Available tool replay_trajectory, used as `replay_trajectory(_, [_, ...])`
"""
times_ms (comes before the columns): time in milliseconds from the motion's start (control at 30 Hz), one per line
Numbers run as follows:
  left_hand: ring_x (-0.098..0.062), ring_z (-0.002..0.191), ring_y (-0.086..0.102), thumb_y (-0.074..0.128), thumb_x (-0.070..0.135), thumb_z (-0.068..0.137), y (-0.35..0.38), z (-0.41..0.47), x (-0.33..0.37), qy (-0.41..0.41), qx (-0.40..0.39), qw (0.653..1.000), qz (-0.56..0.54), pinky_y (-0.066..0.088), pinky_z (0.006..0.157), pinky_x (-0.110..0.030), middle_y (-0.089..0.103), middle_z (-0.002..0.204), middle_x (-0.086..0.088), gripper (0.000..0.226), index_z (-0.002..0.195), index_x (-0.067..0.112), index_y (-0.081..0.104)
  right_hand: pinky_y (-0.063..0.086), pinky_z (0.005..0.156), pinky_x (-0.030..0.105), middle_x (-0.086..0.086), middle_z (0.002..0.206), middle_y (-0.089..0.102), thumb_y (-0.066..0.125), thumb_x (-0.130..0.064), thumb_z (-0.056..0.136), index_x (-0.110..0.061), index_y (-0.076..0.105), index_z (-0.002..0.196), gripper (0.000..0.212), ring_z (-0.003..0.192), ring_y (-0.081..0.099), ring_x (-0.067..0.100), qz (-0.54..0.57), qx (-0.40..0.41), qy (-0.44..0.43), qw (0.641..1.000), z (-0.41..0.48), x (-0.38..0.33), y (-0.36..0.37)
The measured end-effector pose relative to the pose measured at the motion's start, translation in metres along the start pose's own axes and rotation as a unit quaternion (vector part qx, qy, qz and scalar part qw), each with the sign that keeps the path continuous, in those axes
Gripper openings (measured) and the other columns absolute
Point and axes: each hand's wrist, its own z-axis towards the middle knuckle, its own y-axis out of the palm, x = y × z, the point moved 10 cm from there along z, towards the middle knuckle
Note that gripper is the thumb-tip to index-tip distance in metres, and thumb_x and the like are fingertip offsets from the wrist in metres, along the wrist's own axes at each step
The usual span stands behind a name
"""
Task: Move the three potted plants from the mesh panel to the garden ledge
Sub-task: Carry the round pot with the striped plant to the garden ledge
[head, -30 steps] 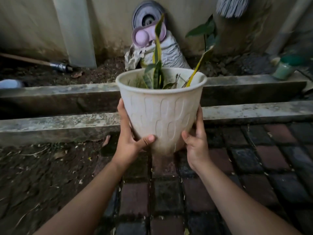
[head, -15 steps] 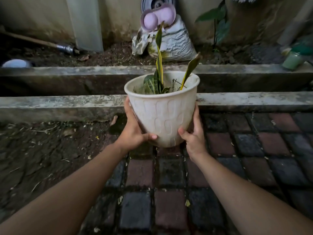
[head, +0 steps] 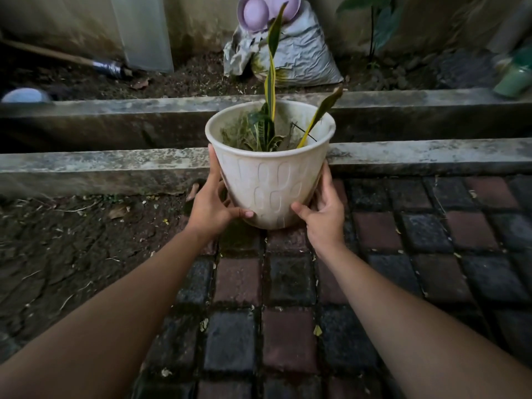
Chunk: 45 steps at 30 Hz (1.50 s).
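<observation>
I hold a white plastic pot (head: 269, 185) with a snake plant (head: 270, 82) in it, out in front of me. My left hand (head: 214, 204) grips its lower left side and my right hand (head: 325, 210) grips its lower right side, thumbs on the front. The pot hangs low over the paving, its rim level with the near concrete ledge (head: 100, 162). A second ledge (head: 115, 106) runs behind it. No mesh panel or other potted plant shows.
Red and dark paving bricks (head: 288, 312) lie under my arms, bare soil (head: 57, 254) to the left. Behind the ledges are a crumpled grey sack (head: 305, 59), a purple dish (head: 259, 10), a tool handle (head: 72, 59) and a green container (head: 512, 79).
Both hands have carried the pot forward and lower, from chest height down close to the near ledge. My grip on it is the same.
</observation>
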Motion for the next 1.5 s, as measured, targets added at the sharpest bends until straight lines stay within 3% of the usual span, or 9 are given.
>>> replay_trajectory(100, [-0.021, 0.154, 0.039, 0.092, -0.010, 0.064, -0.011, -0.006, -0.001, -0.003, 0.030, 0.999, -0.028, 0.043, 0.119, -0.059, 0.032, 0.171, 0.007, 0.148, 0.167, 0.036, -0.004, 0.038, 0.120, 0.032, -0.032, 0.144, 0.049, 0.079, 0.021, 0.070, -0.020, 0.036, 0.160, 0.108, 0.143, 0.046, 0.001, -0.010, 0.009, 0.004, 1.000, -0.004, 0.006, 0.000])
replay_trajectory(200, [-0.027, 0.124, 0.071, 0.077, -0.007, 0.078, -0.022, -0.019, 0.001, -0.003, 0.101, 0.979, -0.175, 0.065, 0.088, -0.041, 0.057, 0.155, -0.014, 0.103, 0.165, 0.022, 0.031, 0.038, 0.123, 0.046, -0.035, 0.141, 0.052, 0.077, 0.023, 0.068, -0.043, 0.044, 0.150, 0.111, 0.146, 0.046, 0.010, 0.004, 0.015, 0.009, 1.000, -0.011, 0.012, 0.002])
replay_trajectory(367, [-0.028, 0.123, 0.071, 0.057, 0.044, 0.089, -0.036, -0.009, 0.020, -0.032, 0.152, 0.958, -0.242, 0.059, 0.080, -0.040, 0.069, 0.143, -0.005, 0.074, 0.160, 0.037, 0.037, 0.039, 0.122, 0.044, -0.025, 0.145, 0.053, 0.081, 0.017, 0.067, -0.051, 0.050, 0.139, 0.103, 0.148, 0.044, 0.015, 0.016, 0.004, 0.007, 1.000, -0.007, 0.015, -0.002])
replay_trajectory(567, [-0.025, 0.122, 0.062, 0.056, 0.017, 0.077, -0.036, 0.005, 0.043, 0.041, 0.090, 0.980, -0.171, 0.056, 0.071, -0.026, 0.059, 0.148, -0.006, 0.062, 0.125, 0.055, 0.066, 0.048, 0.110, 0.034, -0.011, 0.131, 0.063, 0.082, 0.013, 0.072, -0.030, 0.056, 0.114, 0.066, 0.129, 0.060, 0.009, 0.027, -0.006, 0.017, 0.999, -0.014, 0.010, -0.014])
replay_trajectory(667, [-0.021, 0.120, 0.063, 0.056, 0.012, 0.083, -0.039, 0.000, 0.037, 0.053, 0.089, 0.980, -0.172, 0.059, 0.078, -0.027, 0.059, 0.145, -0.005, 0.057, 0.128, 0.044, 0.066, 0.051, 0.102, 0.039, -0.003, 0.118, 0.073, 0.071, -0.022, 0.082, -0.022, 0.057, 0.113, 0.034, 0.111, 0.068, 0.002, 0.053, 0.014, 0.013, 0.998, -0.018, -0.008, -0.019])
replay_trajectory(833, [-0.012, 0.098, 0.062, 0.048, 0.016, 0.085, -0.042, -0.006, 0.044, 0.083, 0.162, 0.981, -0.061, 0.057, 0.081, -0.054, 0.065, 0.111, 0.026, 0.036, 0.111, 0.036, 0.065, 0.047, 0.113, 0.049, -0.002, 0.125, 0.074, 0.075, -0.048, 0.071, -0.029, 0.041, 0.133, 0.073, 0.120, 0.066, 0.010, 0.110, 0.046, 0.051, 0.992, -0.012, -0.033, -0.009])
replay_trajectory(1167, [0.008, 0.076, 0.053, 0.040, 0.028, 0.092, -0.032, -0.014, 0.037, 0.081, 0.209, 0.974, -0.021, 0.045, 0.073, -0.033, 0.060, 0.084, 0.045, 0.032, 0.116, 0.039, 0.058, 0.051, 0.079, 0.017, -0.009, 0.123, 0.063, 0.056, -0.023, 0.077, -0.039, 0.038, 0.150, 0.076, 0.092, 0.061, -0.006, -0.052, 0.017, 0.014, 0.998, 0.013, -0.056, 0.005])
replay_trajectory(1333, [0.005, 0.068, 0.057, 0.034, 0.044, 0.095, -0.023, -0.029, 0.039, 0.098, 0.273, 0.957, 0.026, 0.040, 0.059, -0.027, 0.063, 0.078, 0.015, 0.033, 0.119, 0.036, 0.055, 0.052, 0.091, 0.039, -0.032, 0.107, 0.067, 0.051, -0.015, 0.076, -0.044, 0.042, 0.147, 0.077, 0.101, 0.062, 0.001, -0.047, -0.015, 0.062, 0.997, 0.032, -0.049, 0.001])
replay_trajectory(1500, [-0.014, 0.098, 0.052, 0.029, 0.062, 0.093, -0.004, -0.035, 0.037, 0.070, 0.262, 0.961, 0.062, 0.036, 0.084, -0.033, 0.052, 0.125, -0.002, 0.046, 0.125, 0.035, 0.044, 0.044, 0.081, 0.035, -0.023, 0.095, 0.065, 0.048, -0.014, 0.070, -0.043, 0.052, 0.140, 0.076, 0.086, 0.056, 0.008, -0.075, -0.043, 0.075, 0.993, 0.049, -0.054, -0.008])
